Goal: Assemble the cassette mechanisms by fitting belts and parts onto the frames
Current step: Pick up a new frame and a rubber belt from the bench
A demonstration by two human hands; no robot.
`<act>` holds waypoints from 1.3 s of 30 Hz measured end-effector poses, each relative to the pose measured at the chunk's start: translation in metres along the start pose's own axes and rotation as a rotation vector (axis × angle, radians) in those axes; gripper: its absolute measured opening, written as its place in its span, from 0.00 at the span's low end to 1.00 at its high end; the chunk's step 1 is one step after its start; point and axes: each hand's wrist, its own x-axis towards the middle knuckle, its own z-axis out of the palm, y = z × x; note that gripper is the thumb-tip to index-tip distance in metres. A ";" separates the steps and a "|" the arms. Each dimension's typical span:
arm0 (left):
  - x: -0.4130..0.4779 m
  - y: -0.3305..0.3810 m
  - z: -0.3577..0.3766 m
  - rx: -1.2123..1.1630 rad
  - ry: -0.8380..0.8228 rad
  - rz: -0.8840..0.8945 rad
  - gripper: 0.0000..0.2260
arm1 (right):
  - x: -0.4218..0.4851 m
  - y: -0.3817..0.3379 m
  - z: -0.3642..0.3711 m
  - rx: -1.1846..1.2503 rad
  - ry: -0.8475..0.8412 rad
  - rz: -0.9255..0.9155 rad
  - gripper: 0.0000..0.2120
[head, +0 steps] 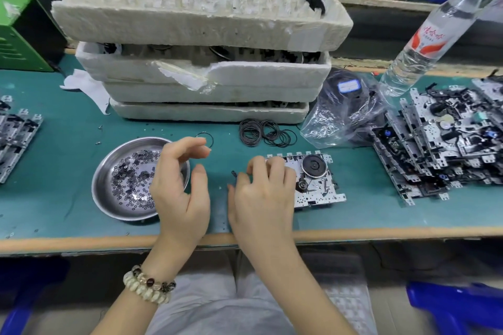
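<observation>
A metal cassette frame [315, 187] with a black flywheel [313, 164] lies on the green mat in front of me. My right hand [261, 196] covers the frame's left end, fingers curled over its far edge. A small black piece [234, 173] shows beside the index finger; what it is cannot be told. My left hand [179, 187] hovers over the right rim of a steel bowl [109, 198] of small washers, fingers loosely curled and holding nothing. Loose black belts [266, 133] lie in a pile behind the frame, and a single belt [211, 137] lies behind my left hand.
Stacked white foam trays [201, 81] of flywheels stand at the back centre. A clear bag [334, 122], a water bottle [435, 32] and a heap of frames [449, 149] fill the right. More frames [13, 141] and a green box [19, 32] are at the left.
</observation>
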 end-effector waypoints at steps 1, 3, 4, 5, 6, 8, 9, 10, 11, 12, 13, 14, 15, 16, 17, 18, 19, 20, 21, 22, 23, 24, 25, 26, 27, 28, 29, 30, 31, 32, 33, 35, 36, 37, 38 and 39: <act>0.000 0.000 0.000 0.000 0.002 0.002 0.20 | 0.001 0.000 0.003 -0.009 0.016 -0.002 0.09; 0.000 0.000 0.000 0.013 -0.010 0.018 0.19 | 0.002 -0.001 0.007 -0.013 0.072 -0.004 0.09; -0.001 0.000 0.000 0.029 -0.023 0.030 0.18 | 0.003 -0.001 0.008 -0.015 0.103 -0.005 0.09; -0.001 0.001 0.000 0.048 -0.037 0.045 0.18 | 0.004 -0.001 0.010 -0.014 0.131 -0.006 0.08; -0.002 0.001 0.001 0.069 -0.051 0.061 0.17 | 0.005 -0.001 0.011 -0.015 0.156 -0.005 0.08; -0.003 0.003 0.002 0.101 -0.071 0.084 0.15 | 0.007 -0.001 0.012 -0.025 0.191 0.002 0.09; -0.003 0.004 0.002 0.109 -0.079 0.092 0.15 | 0.008 -0.001 0.013 -0.031 0.199 0.006 0.09; -0.003 0.005 0.003 0.114 -0.087 0.100 0.15 | 0.009 -0.001 0.013 -0.035 0.201 0.006 0.09; -0.003 0.006 0.003 0.119 -0.092 0.109 0.15 | 0.009 -0.001 0.014 -0.041 0.203 0.003 0.09; -0.003 0.006 0.003 0.124 -0.094 0.116 0.14 | 0.010 -0.002 0.014 -0.045 0.204 0.000 0.09; -0.003 0.006 0.003 0.130 -0.094 0.118 0.14 | 0.010 -0.003 0.015 -0.050 0.210 -0.001 0.10; -0.003 0.005 0.002 0.136 -0.094 0.117 0.14 | 0.011 -0.003 0.015 -0.049 0.221 -0.002 0.10; -0.003 0.004 0.002 0.141 -0.094 0.114 0.14 | 0.011 -0.004 0.016 -0.050 0.239 -0.005 0.11; -0.003 0.004 0.002 0.145 -0.095 0.111 0.14 | 0.011 -0.004 0.016 -0.045 0.255 -0.007 0.11; -0.003 0.004 0.002 0.151 -0.096 0.109 0.14 | 0.012 -0.004 0.016 -0.039 0.268 -0.008 0.11; -0.003 0.004 0.002 0.158 -0.097 0.109 0.14 | 0.012 -0.004 0.016 -0.028 0.277 -0.008 0.12; -0.003 0.005 0.003 0.165 -0.098 0.108 0.14 | 0.013 -0.004 0.016 -0.025 0.287 -0.009 0.13; -0.003 0.005 0.003 0.171 -0.097 0.107 0.14 | 0.014 -0.004 0.015 -0.020 0.289 -0.005 0.14; -0.003 0.004 0.004 0.177 -0.095 0.107 0.14 | 0.015 -0.003 0.015 -0.019 0.287 0.000 0.14; -0.003 0.004 0.004 0.182 -0.093 0.109 0.14 | 0.015 -0.003 0.014 -0.016 0.276 0.009 0.14; -0.003 0.004 0.005 0.186 -0.093 0.112 0.13 | 0.015 -0.003 0.014 -0.022 0.262 0.014 0.14; -0.003 0.003 0.005 0.190 -0.095 0.113 0.13 | 0.015 -0.002 0.014 -0.030 0.230 0.018 0.13; -0.003 0.003 0.005 0.195 -0.098 0.114 0.14 | 0.014 0.000 0.015 -0.037 0.192 0.020 0.13; -0.003 0.003 0.005 0.204 -0.102 0.116 0.14 | 0.014 0.000 0.014 -0.037 0.144 0.025 0.12; -0.003 0.002 0.005 0.216 -0.108 0.117 0.13 | 0.013 0.001 0.014 -0.034 0.104 0.023 0.12; -0.003 0.002 0.005 0.230 -0.117 0.115 0.13 | 0.013 0.001 0.012 -0.017 0.056 0.023 0.12; -0.003 0.003 0.006 0.244 -0.131 0.112 0.13 | 0.013 0.002 0.010 -0.006 0.033 0.022 0.12; -0.002 0.003 0.006 0.261 -0.155 0.110 0.12 | 0.013 0.003 0.007 0.023 0.025 0.026 0.11; -0.001 0.004 0.006 0.278 -0.191 0.109 0.12 | 0.012 0.005 0.003 0.054 0.044 0.040 0.09; 0.001 0.005 0.007 0.295 -0.244 0.110 0.12 | 0.011 0.009 -0.001 0.108 0.062 0.047 0.06; 0.003 0.007 0.008 0.314 -0.315 0.113 0.12 | 0.009 0.015 -0.005 0.188 0.089 0.054 0.02; 0.005 0.010 0.012 0.352 -0.488 0.114 0.11 | 0.004 0.034 -0.014 0.393 0.143 0.108 0.04; 0.004 0.013 0.015 0.364 -0.575 0.109 0.13 | 0.001 0.046 -0.020 0.481 0.173 0.144 0.04; 0.002 0.016 0.019 0.375 -0.651 0.106 0.15 | -0.003 0.059 -0.025 0.542 0.199 0.191 0.04; -0.001 0.019 0.023 0.391 -0.713 0.110 0.19 | -0.007 0.074 -0.029 0.584 0.208 0.255 0.04; -0.005 0.022 0.029 0.412 -0.761 0.117 0.24 | -0.011 0.088 -0.032 0.618 0.204 0.328 0.03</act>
